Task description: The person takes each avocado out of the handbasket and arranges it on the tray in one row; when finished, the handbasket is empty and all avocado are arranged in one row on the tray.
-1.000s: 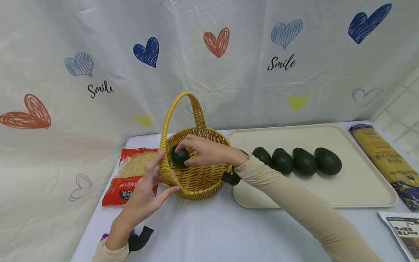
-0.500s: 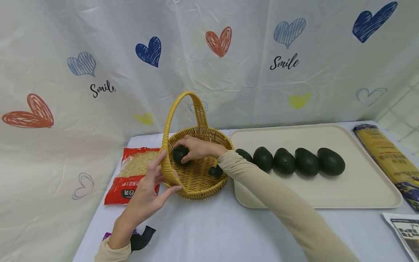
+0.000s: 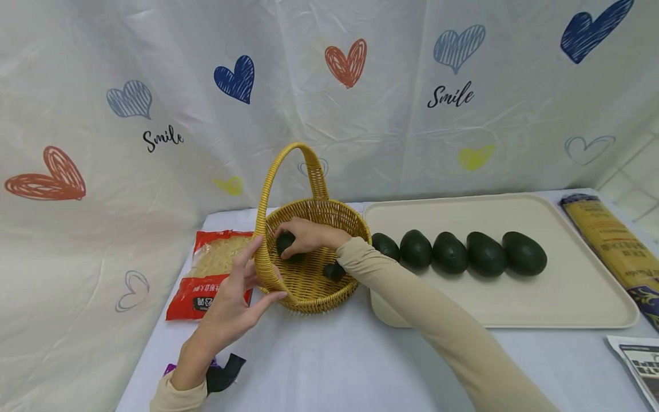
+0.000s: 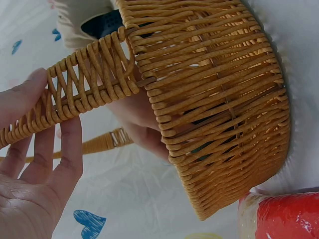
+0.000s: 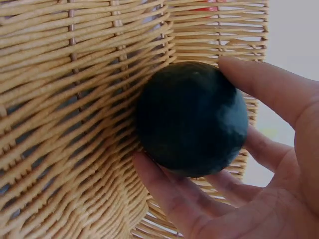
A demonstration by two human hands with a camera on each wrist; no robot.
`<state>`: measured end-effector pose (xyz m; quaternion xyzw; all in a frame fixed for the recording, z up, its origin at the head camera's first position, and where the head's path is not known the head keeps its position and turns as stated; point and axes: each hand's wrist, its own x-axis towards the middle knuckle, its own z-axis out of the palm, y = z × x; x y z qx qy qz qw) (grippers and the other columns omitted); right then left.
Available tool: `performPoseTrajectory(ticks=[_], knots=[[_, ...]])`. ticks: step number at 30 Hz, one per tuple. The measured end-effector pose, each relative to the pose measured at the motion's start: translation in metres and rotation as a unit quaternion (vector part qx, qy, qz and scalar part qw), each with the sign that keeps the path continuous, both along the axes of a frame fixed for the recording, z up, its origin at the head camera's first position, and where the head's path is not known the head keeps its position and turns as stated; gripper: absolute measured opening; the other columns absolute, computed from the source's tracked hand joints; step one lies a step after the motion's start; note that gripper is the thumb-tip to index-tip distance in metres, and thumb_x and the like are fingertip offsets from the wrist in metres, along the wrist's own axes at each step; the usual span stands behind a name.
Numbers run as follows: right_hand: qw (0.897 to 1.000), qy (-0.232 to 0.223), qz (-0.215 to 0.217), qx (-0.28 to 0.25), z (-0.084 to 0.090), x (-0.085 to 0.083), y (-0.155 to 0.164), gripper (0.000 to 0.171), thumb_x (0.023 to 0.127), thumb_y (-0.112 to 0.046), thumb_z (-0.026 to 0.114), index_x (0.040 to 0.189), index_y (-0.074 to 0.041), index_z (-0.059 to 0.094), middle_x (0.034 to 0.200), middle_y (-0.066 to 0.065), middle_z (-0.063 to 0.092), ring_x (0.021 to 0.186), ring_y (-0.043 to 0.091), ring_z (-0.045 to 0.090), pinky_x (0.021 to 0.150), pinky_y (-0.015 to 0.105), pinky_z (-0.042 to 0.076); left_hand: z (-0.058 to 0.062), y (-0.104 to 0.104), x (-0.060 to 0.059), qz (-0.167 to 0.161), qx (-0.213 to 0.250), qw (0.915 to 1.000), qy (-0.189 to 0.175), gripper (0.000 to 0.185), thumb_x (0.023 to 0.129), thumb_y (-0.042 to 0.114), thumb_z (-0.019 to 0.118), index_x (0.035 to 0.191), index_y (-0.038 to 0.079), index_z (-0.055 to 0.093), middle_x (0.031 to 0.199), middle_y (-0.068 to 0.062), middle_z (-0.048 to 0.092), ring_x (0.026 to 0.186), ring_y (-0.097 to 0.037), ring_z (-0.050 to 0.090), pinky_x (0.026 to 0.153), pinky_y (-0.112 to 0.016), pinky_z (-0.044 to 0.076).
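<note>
A yellow wicker basket (image 3: 319, 286) with a tall hoop handle (image 3: 265, 206) stands on the table. My left hand (image 3: 231, 297) holds the near foot of that handle; in the left wrist view the thumb lies on one side of the woven handle and the fingers on the other. Inside the basket, my right hand (image 3: 307, 236) grips a dark green avocado (image 5: 192, 119). The right wrist view has the thumb on one side of the avocado and fingers curled under the other, with the fruit against the wicker wall.
Right of the basket, a cream tray (image 3: 556, 303) bears a row of several avocados (image 3: 486, 253). A red pasta bag (image 3: 180, 300) lies on the left. A yellow pasta pack (image 3: 607, 240) and a printed sheet (image 3: 638, 360) lie at the right edge.
My right hand has come further into the basket, its fingers closing round the avocado, and the forearm has shifted left, uncovering more of the tray's avocados. My left hand stays on the handle.
</note>
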<state>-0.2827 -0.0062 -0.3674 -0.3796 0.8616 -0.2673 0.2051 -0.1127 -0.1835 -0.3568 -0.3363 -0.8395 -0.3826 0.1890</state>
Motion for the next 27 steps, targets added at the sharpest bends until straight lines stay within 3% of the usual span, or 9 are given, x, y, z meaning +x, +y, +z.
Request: performPoseTrajectory(ticks=[9, 18, 27], knots=[[0.998, -0.028, 0.028, 0.045, 0.016, 0.003, 0.011, 0.052, 0.092, -0.008, 0.080, 0.139, -0.008, 0.059, 0.139, 0.012, 0.057, 0.115, 0.020, 0.052, 0.095, 0.028, 0.046, 0.001, 0.000, 0.000, 0.007, -0.005, 1.0000, 0.000, 0.118, 0.067, -0.017, 0.090, 0.161, 0.002, 0.021, 0.113, -0.015, 0.072, 0.099, -0.026, 0.074, 0.088, -0.019, 0.058], [0.996, -0.044, 0.015, 0.077, 0.016, 0.010, 0.010, 0.065, 0.091, -0.007, 0.080, 0.150, -0.010, 0.053, 0.153, 0.010, 0.051, 0.132, 0.020, 0.049, 0.113, 0.037, 0.043, 0.001, 0.000, 0.001, 0.007, -0.005, 1.0000, 0.000, 0.121, 0.066, -0.018, 0.090, 0.163, 0.004, 0.020, 0.113, -0.015, 0.073, 0.097, -0.025, 0.074, 0.086, -0.024, 0.060], [0.998, 0.034, 0.022, 0.053, 0.018, 0.014, 0.017, 0.065, 0.087, -0.010, 0.085, 0.146, -0.007, 0.057, 0.144, 0.010, 0.059, 0.121, 0.020, 0.057, 0.099, 0.032, 0.051, 0.002, 0.000, 0.002, 0.010, -0.007, 0.9999, -0.002, 0.120, 0.068, -0.016, 0.089, 0.163, 0.006, 0.020, 0.115, -0.015, 0.072, 0.102, -0.026, 0.073, 0.087, -0.027, 0.061]])
